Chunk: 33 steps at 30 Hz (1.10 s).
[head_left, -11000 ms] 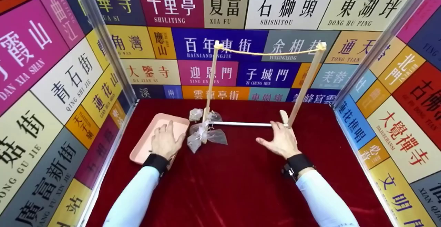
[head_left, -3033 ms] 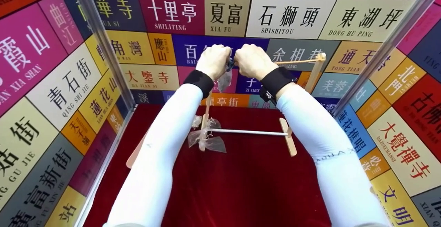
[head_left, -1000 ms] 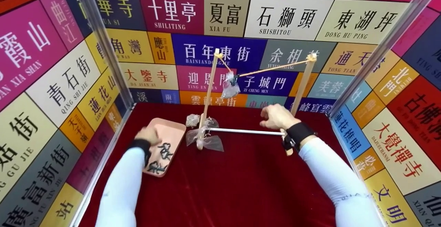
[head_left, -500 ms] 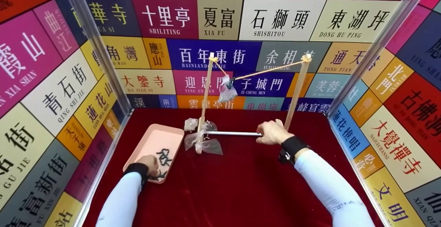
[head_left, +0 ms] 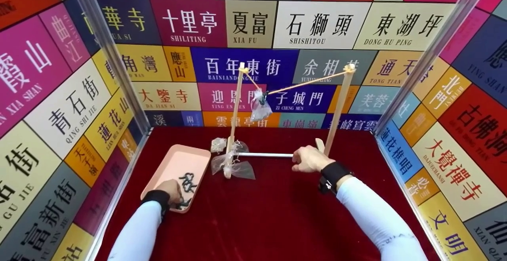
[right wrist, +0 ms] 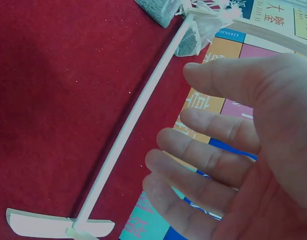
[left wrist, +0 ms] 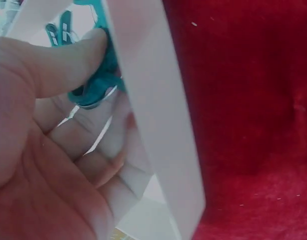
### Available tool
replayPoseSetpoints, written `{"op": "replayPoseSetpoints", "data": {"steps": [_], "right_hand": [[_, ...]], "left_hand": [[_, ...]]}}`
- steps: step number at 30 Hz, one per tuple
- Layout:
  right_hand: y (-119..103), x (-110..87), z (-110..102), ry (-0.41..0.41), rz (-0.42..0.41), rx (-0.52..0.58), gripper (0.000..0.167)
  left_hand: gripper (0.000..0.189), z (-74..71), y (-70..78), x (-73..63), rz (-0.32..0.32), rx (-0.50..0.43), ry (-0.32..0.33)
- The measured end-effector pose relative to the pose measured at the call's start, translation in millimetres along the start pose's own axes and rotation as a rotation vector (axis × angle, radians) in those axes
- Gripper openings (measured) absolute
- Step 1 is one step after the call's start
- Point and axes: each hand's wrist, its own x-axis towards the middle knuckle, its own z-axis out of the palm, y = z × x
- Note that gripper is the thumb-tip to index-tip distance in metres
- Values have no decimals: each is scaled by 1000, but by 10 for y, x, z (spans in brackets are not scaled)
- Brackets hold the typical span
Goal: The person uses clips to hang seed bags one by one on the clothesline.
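Observation:
My left hand [head_left: 172, 189] reaches into the near end of a pink tray [head_left: 170, 160]. In the left wrist view, its thumb and fingers pinch a teal plastic clip [left wrist: 96, 85] beside the tray wall. More dark green clips [head_left: 188, 181] lie by the fingers. My right hand [head_left: 311, 159] hovers by the right foot of a wooden stand, overlapping its white crossbar [head_left: 265, 155]. The right wrist view shows its fingers [right wrist: 208, 155] loosely bent with nothing between them. A small sheer bag [head_left: 260, 109] hangs from the stand's cord [head_left: 309, 82], with a dark clip at its top.
Several sheer bags [head_left: 239, 168] lie around the left foot of the stand; one small bag [head_left: 218, 145] sits behind them. Two wooden posts, left post [head_left: 237, 106] and right post [head_left: 338, 114], rise from the red cloth [head_left: 253, 221]. Printed panels [head_left: 317, 23] enclose the back and sides.
Three seconds ago both hands were up at the cord with the bag; now it hangs there by itself. The left hand has come down into the tray, the right hand beside the crossbar.

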Motion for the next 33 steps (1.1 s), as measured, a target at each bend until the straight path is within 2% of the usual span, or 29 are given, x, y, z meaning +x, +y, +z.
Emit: {"op": "replayPoseSetpoints", "data": {"steps": [3,5,8,12,14,17,20,24,30,33], "right_hand": [[-18,-10,26,-13,-12,17,34],[-35,-16,35,-13,-14,18,33],[-61,-21,39,-7,-9,26,30],[-105,-16,28,4,-12,36,29],[-138,-5,18,11,-26,46,29],[-195,16,7,25,-66,69,29],[-241,38,20,40,-111,93,29],[-289,56,69,53,-156,115,27],[-417,103,139,63,-217,121,24],[-495,132,185,74,-242,138,27]], "left_hand": [[18,-33,47,-20,20,11,9],[15,-105,119,-64,31,16,40],[9,-446,501,-348,17,-23,66],[10,-925,1152,-759,17,-80,149],[13,-1036,1376,-816,36,-99,199],[16,-1121,1663,-784,66,-150,239],[19,-1124,1915,-702,91,-222,240],[17,-1037,2196,-576,101,-339,215],[14,-915,2571,-424,67,-646,173],[16,-887,2780,-400,81,-703,185]]}}
